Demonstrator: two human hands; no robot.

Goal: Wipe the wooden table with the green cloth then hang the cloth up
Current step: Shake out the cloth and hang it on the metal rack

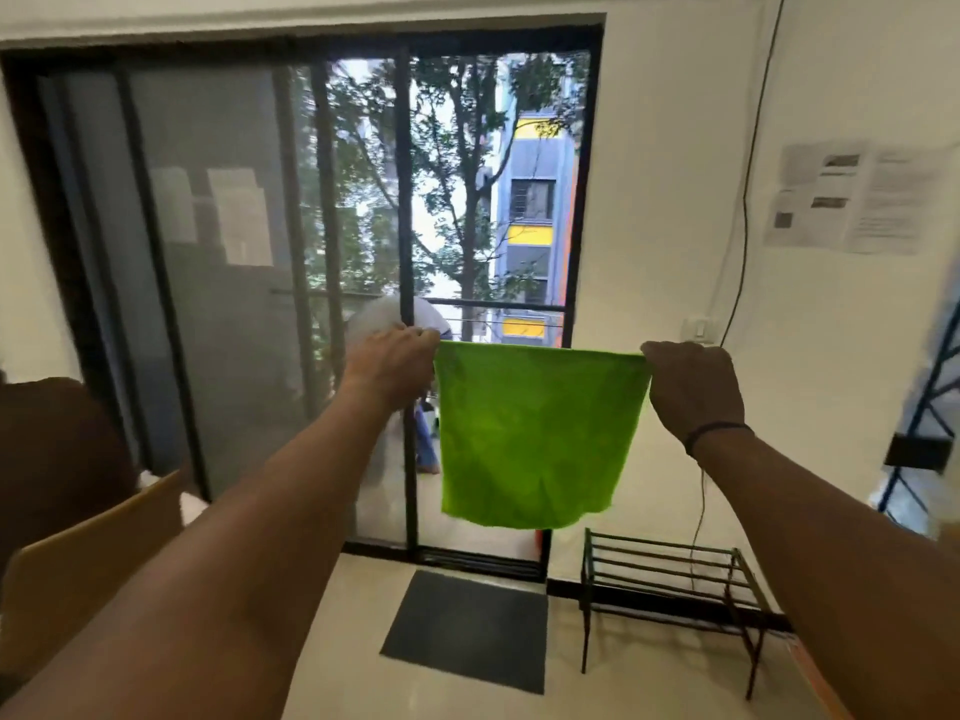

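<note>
Both hands are reaching forward at arm's length, each pinching one top corner of the bright green square cloth [535, 433]. On one side the left hand [392, 366] is curling its fingers round the cloth's upper left corner, and on the other the right hand [693, 387], with a dark band at its wrist, is gripping the upper right corner. Stretched between them, the cloth's top edge is running almost straight and level, while the rest of the fabric is hanging down flat and free in the air, its lower hem slightly wavy.

Behind the cloth, a black-framed sliding glass door [405, 283] is showing trees and a grey and yellow building outside. Thin lines are crossing the doorway just above the cloth's top edge; whether the cloth is touching any of them cannot be told. Below the cloth, a dark grey rectangular floor mat [467, 628] is lying on the pale floor in front of the door, and a low black metal rack [670, 579] is standing just to its right against the white wall. Several printed paper sheets [857, 197] are sticking to that wall at the upper right, and a thin black cable [748, 200] is trailing down the wall beside them.
</note>
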